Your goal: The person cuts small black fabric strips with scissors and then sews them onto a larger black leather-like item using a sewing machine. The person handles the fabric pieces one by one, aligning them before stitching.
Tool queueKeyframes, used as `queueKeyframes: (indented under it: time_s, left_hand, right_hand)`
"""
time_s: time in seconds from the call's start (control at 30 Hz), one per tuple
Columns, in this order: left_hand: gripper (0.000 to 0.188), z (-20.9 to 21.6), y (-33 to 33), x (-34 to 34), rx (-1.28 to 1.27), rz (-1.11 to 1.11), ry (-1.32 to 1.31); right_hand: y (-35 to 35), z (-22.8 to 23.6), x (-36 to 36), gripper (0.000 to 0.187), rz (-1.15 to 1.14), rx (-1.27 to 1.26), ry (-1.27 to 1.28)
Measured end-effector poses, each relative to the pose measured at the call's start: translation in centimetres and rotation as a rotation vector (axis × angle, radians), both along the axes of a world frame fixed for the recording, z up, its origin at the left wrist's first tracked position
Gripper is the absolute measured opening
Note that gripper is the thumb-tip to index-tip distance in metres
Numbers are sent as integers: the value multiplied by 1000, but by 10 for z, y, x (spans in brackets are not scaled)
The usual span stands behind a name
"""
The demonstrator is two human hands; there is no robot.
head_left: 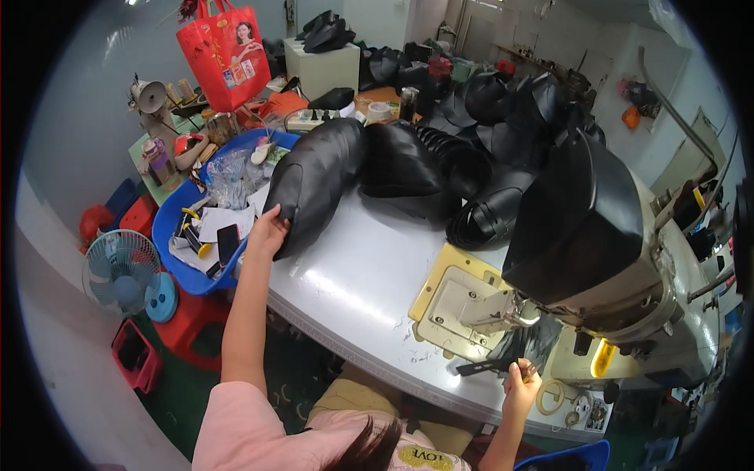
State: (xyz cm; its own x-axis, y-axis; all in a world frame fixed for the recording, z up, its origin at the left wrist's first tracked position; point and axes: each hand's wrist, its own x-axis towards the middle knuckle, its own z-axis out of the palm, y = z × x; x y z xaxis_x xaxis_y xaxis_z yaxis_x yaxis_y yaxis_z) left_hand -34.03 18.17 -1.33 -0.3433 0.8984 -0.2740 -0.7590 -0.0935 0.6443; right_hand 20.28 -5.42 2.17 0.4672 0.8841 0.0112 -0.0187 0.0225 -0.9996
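Note:
My left hand reaches to the near end of a long stack of nested black leather pieces, its fingers closed on the edge. Low at the right, my right hand is closed on a narrow black leather strip. Something small and shiny shows at those fingers, too small to make out. Just beyond this hand is the sewing machine, with its light on and a pale metal plate at its base. Dark strips lie beside the plate.
More black leather stacks crowd the far side of the white table. At its left stands a blue basin holding papers, plastic and a phone. A fan, a red stool and a pink basket stand lower left.

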Motion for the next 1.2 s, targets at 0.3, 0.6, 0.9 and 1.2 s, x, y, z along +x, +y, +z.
queueKeyframes:
  time_s: [0.3,0.6,0.9,1.2]
  left_hand:
    - [31,15,-18,-1,43,146,24]
    - [42,65,-127,96,295,0,-116]
    - [33,32,-170,209,48,-192,575]
    - [29,49,-195,291,163,-731,700]
  right_hand:
    - [-9,-4,7,2,-30,-2,-39]
    - [-1,-4,-3,5,47,-12,-107]
    - [-8,39,-36,6,232,97,-376]
    - [10,63,-77,4,396,-34,-380]
